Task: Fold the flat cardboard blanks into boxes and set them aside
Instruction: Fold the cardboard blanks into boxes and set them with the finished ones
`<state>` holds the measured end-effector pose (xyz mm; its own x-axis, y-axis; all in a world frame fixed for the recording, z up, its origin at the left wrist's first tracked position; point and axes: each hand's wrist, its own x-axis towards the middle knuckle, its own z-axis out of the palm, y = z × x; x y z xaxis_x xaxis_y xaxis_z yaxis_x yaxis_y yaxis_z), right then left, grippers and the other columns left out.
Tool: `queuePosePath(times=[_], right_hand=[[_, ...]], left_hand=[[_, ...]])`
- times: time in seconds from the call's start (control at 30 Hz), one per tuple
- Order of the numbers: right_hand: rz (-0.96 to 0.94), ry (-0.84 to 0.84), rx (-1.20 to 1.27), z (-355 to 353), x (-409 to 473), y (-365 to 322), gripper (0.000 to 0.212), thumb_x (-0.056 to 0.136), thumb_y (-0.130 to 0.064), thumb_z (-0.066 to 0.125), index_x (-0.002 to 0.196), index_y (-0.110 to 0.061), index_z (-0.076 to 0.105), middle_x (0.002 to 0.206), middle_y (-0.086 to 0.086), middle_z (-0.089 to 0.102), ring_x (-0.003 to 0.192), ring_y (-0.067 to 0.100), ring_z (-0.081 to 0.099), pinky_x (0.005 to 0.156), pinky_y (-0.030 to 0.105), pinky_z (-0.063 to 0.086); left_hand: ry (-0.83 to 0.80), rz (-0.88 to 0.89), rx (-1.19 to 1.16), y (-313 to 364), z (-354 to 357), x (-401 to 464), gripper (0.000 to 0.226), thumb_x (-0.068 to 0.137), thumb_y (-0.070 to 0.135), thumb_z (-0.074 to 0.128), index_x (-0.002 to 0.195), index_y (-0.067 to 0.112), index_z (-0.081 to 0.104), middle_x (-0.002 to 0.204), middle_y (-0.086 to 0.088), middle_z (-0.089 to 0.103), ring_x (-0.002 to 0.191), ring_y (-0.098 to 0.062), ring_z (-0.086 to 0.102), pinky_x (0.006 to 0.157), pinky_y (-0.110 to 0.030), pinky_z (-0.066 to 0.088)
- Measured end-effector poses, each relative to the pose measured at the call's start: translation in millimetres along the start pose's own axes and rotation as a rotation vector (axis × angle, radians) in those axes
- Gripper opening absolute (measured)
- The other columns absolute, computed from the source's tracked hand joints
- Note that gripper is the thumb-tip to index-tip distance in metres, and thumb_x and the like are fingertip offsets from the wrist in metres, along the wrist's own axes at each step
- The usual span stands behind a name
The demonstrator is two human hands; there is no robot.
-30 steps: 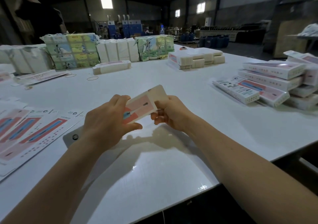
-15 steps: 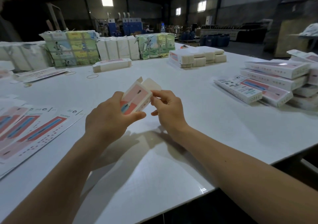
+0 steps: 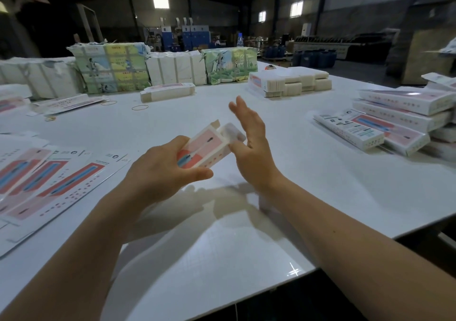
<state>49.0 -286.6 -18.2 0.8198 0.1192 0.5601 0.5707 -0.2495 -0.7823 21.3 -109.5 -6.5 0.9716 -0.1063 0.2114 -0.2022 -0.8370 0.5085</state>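
Note:
My left hand (image 3: 162,170) grips a long pink and white cardboard box (image 3: 204,148) above the table, its far end pointing away with the end flaps sticking out. My right hand (image 3: 251,138) is beside that far end with fingers straight and spread, its thumb touching an end flap. Flat printed blanks (image 3: 49,180) lie fanned out on the table at the left. Several folded boxes (image 3: 404,121) are stacked at the right.
The white table (image 3: 222,234) has its front edge close to me. At the back stand wrapped bundles (image 3: 111,69), a stack of white blanks (image 3: 291,81) and one long folded box (image 3: 167,92). Rubber bands (image 3: 140,107) lie near them.
The flat blank has been opened into a box shape. My right hand let go of its end and spread its fingers, now only touching the flap.

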Motion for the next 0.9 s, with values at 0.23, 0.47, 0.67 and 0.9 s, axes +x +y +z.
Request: queuePosePath(times=[0.23,0.47,0.67,0.9], right_hand=[[0.034,0.022,-0.003,6.7,-3.1,0.5,0.056,0.091,-0.002,0.046,0.144,-0.02,0.036,0.109,-0.018,0.054,0.125,0.018,0.045,0.107,0.052,0.035],[0.12,0.039,0.116,15.9,-6.0,0.6,0.054,0.094,0.004,0.037,0.141,-0.021,0.042,0.12,0.005,0.057,0.112,0.015,0.055,0.087,0.015,0.051],[0.116,0.081,0.161,12.8,-2.0,1.1,0.054,0.093,-0.005,0.045,0.142,-0.027,0.039,0.138,-0.001,0.048,0.124,0.01,0.045,0.093,0.016,0.047],[0.457,-0.052,0.809,4.2,8.8,-0.7,0.036,0.083,-0.009,0.066,0.117,-0.012,0.054,0.102,0.009,0.066,0.096,0.025,0.064,0.084,0.039,0.057]], left_hand=[[0.017,-0.016,0.097,-4.6,3.9,3.3,0.081,0.057,0.074,0.052,0.127,0.032,0.044,0.123,0.005,0.056,0.072,-0.014,0.059,0.063,-0.021,0.053],[0.151,-0.015,0.174,2.4,16.7,6.7,0.06,0.073,0.07,0.058,0.116,0.029,0.045,0.109,0.006,0.057,0.072,-0.01,0.055,0.067,-0.036,0.056],[0.209,0.016,0.183,6.7,17.6,5.5,0.064,0.075,0.068,0.058,0.123,0.028,0.044,0.116,0.005,0.057,0.075,-0.014,0.054,0.058,-0.029,0.049],[0.247,0.086,0.207,11.0,13.3,-3.0,0.068,0.078,0.062,0.059,0.132,0.025,0.039,0.117,0.002,0.055,0.085,-0.018,0.057,0.071,-0.038,0.055]])
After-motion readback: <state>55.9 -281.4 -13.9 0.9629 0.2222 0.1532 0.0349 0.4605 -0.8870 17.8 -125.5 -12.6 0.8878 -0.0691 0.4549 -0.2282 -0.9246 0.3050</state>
